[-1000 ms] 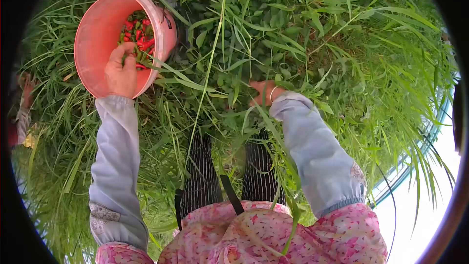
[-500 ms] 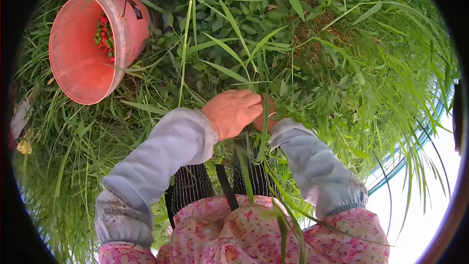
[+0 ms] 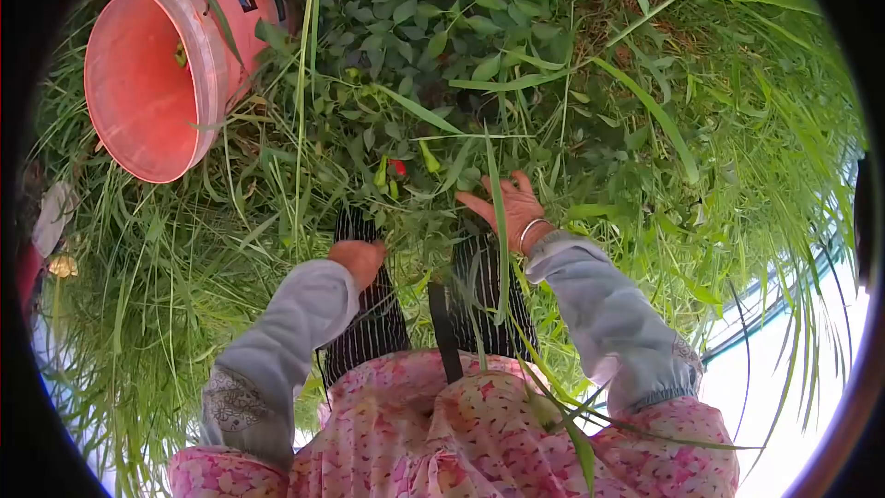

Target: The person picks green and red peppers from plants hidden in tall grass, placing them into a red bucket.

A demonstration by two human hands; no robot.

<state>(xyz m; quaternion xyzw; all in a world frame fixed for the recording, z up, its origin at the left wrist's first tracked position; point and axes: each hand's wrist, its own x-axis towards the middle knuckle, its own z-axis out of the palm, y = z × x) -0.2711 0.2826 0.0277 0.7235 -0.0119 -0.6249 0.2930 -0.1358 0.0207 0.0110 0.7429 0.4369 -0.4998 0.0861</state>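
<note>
In the head view, my left hand (image 3: 359,261) is closed beside my left trouser leg; whatever its fingers hold, if anything, is hidden. My right hand (image 3: 518,209), with a bracelet at the wrist, has its fingers spread among the leaves of the pepper plant (image 3: 406,46). Just left of it, a green chili pepper (image 3: 430,158) and a small red chili pepper (image 3: 397,168) show in the foliage. Another green chili pepper (image 3: 381,172) hangs beside the red one. A long grass blade crosses in front of my right hand.
A pink bucket (image 3: 207,74) leans on its side at upper left, its mouth facing left; a bit of green shows inside. Tall grass (image 3: 737,129) surrounds the plants. A pale cloth-like thing (image 3: 55,212) is at the far left edge.
My hands have parted from the centre: the left went down and left, the right spread its fingers. Chili peppers now show between them. The view has shifted slightly.
</note>
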